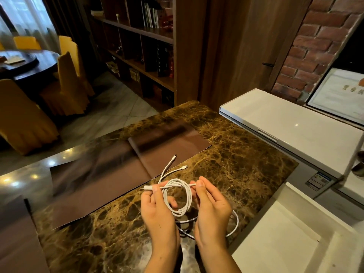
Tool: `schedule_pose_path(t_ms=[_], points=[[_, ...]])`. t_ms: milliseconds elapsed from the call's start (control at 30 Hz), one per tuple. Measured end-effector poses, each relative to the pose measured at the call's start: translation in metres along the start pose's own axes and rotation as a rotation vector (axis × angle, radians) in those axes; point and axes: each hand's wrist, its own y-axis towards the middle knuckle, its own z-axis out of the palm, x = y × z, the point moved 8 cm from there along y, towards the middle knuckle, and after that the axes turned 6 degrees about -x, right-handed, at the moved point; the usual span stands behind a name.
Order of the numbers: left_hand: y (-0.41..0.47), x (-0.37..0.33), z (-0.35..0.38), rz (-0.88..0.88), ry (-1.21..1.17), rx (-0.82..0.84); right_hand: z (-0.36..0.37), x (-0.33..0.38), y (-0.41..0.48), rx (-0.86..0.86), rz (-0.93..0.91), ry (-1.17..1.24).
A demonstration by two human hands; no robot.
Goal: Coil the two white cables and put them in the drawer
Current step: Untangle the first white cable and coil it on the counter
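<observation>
Two hands are raised just above the near part of the marble desk (226,154). The left hand (157,209) pinches a straight run of white cable between thumb and fingers, close behind its plug, which juts out to the left. The right hand (211,205) pinches the same run at its other side, thumb on top, the remaining fingers loosely curled. Between the two hands hangs the coiled cable (178,198), a round bundle of several turns, with the straight run crossing its top. Two loose ends with white connectors (173,159) lead away from the coil and rest on the desk beyond the hands, one lying on the edge of the brown mat. A second cable (234,223) lies uncoiled on the desk under and to the right of the right hand, looping toward the desk's edge; part of it is hidden by the wrists.

To the right, lower than the desk, an open white drawer (291,233) shows its pale inside. Beyond the hands, the brown mat (110,174) lies flat across the desk with a fold down its middle. Past the desk's right side stands a white appliance (285,125) with a closed lid. Farther off are a wooden bookshelf (141,46), a dark round table (35,64) and four yellow-covered chairs (69,75).
</observation>
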Motion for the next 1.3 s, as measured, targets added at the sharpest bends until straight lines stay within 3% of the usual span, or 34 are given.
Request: schedule_pose_path(t_ms=[167,333,667,867,1133,1300], points=[[0.012,0.000,-0.009,0.042,0.014,-0.007,0.009,-0.007,0.005,0.058,-0.005,-0.018],[0.033,-0.022,-0.021,0.177,0.117,0.057,0.035,-0.027,0.005,0.329,0.005,-0.204],[0.062,0.003,-0.062,-0.052,0.089,0.146,0.059,-0.067,0.009,0.507,-0.065,-0.440],[0.096,0.007,-0.102,0.042,0.339,0.095,0.087,-0.098,0.000,0.580,-0.259,-0.713],[0.122,0.000,-0.139,0.161,0.633,-0.070,0.119,-0.130,-0.021,0.718,-0.318,-0.828],[0.125,-0.001,-0.139,0.285,0.810,-0.092,0.124,-0.131,-0.023,0.671,-0.448,-0.959]])
